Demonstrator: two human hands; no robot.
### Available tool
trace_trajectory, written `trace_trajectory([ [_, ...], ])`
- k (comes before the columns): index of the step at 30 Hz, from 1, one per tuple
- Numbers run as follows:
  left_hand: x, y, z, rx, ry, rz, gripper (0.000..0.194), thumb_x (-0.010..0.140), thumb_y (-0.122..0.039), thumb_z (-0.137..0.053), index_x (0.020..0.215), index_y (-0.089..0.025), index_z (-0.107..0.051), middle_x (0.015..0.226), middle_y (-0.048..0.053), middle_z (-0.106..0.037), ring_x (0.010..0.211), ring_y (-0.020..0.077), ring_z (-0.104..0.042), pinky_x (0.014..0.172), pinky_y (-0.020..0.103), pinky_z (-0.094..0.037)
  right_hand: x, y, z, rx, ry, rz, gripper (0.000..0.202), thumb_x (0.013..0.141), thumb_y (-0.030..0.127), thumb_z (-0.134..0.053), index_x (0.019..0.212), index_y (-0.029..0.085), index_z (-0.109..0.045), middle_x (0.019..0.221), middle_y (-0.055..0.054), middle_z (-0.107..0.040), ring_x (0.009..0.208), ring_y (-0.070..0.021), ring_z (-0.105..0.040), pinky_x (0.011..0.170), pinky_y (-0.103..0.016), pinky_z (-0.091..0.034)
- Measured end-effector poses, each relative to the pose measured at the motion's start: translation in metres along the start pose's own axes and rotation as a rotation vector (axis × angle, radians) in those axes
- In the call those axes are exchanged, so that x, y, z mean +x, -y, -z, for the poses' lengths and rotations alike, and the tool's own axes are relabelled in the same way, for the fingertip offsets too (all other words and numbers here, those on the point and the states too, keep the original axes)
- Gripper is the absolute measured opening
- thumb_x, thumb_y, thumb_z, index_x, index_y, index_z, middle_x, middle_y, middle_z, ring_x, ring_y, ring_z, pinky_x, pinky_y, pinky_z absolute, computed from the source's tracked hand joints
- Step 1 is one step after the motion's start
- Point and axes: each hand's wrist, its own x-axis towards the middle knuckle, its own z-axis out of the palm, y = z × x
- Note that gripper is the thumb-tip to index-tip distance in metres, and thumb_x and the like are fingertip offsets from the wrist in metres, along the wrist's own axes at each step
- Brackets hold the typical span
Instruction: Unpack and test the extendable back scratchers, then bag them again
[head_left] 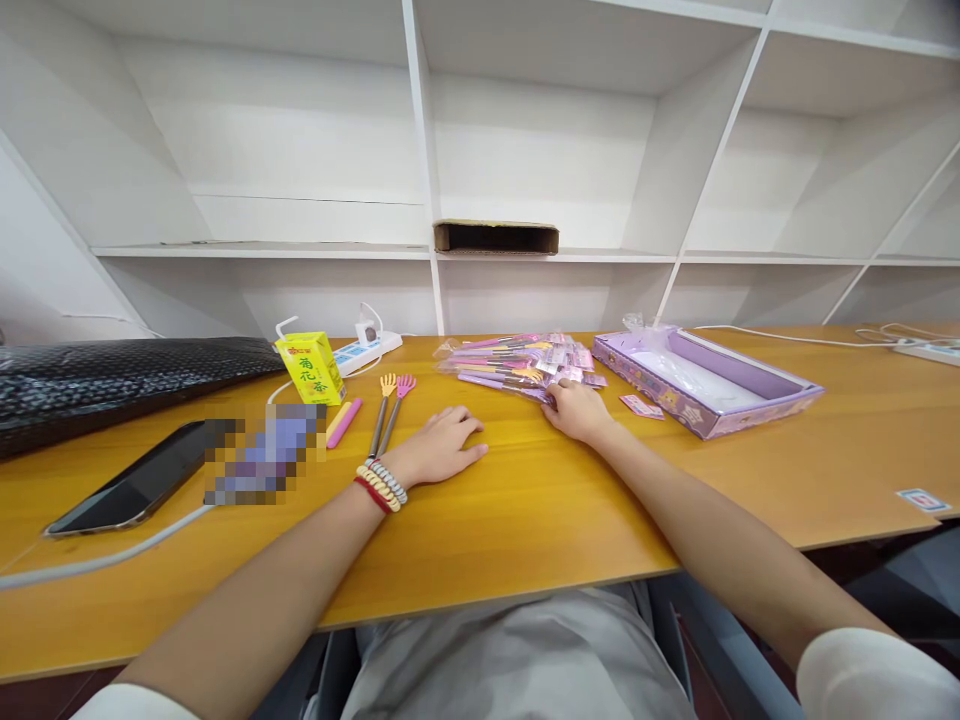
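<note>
My left hand (444, 447) rests on the wooden table with its fingers apart and nothing in it. Just left of it lie two small hand-shaped scratchers, one with a yellow head (388, 384) and one with a pink head (406, 384). My right hand (576, 408) is at the front edge of a pile of plastic-wrapped pink and purple packets (517, 357), its fingers closed on the end of one packet. A small pink card (641, 406) lies to the right of that hand.
An open purple box (705, 425) stands at the right. At the left are a yellow drink carton (311, 370), a phone (142, 478), pink and yellow sticks (345, 422), a power strip (367, 352) and a black bag (135, 385). White shelves hold a cardboard box (496, 238).
</note>
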Motion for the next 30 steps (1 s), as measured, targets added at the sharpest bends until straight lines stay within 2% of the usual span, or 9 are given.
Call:
trace_trajectory([
  [7,0.001,-0.003,0.002,0.031,0.026,0.005,0.047,0.086,-0.050,-0.037,0.115,-0.019,-0.055,0.108,0.009,-0.052,0.104,0.0241,-0.048,0.093,0.038,-0.035,0.001,0.002,-0.002,-0.005,-0.013,0.041,0.033,0.089,0.030,-0.034,0.090,0.014,-0.064,0.096,-0.014,-0.063,0.088,-0.0231,-0.057,0.074,-0.031,-0.038],
  [15,0.002,-0.001,0.002,0.047,0.027,-0.002,0.046,0.086,-0.050,-0.036,0.115,-0.020,-0.055,0.108,0.008,-0.052,0.105,0.0233,-0.047,0.094,0.037,-0.035,-0.002,0.004,0.000,0.050,-0.040,0.136,0.022,0.082,0.031,-0.045,0.087,0.017,-0.061,0.094,-0.009,-0.061,0.088,-0.0207,-0.055,0.070,-0.028,-0.038],
  [23,0.002,-0.001,0.001,0.057,0.031,0.000,0.046,0.086,-0.051,-0.036,0.114,-0.020,-0.055,0.108,0.008,-0.052,0.105,0.0226,-0.048,0.094,0.035,-0.036,0.000,0.001,-0.007,0.199,-0.023,0.084,0.029,0.084,0.039,-0.044,0.099,0.017,-0.055,0.092,-0.009,-0.061,0.088,-0.0206,-0.055,0.073,-0.028,-0.039],
  [30,0.003,0.000,0.001,0.067,0.033,-0.010,0.046,0.086,-0.050,-0.037,0.115,-0.020,-0.055,0.108,0.008,-0.051,0.105,0.0225,-0.048,0.094,0.035,-0.036,0.004,0.001,-0.014,0.287,0.026,0.006,0.042,0.082,0.038,-0.048,0.117,0.016,-0.051,0.104,-0.013,-0.059,0.099,-0.0244,-0.053,0.081,-0.030,-0.039],
])
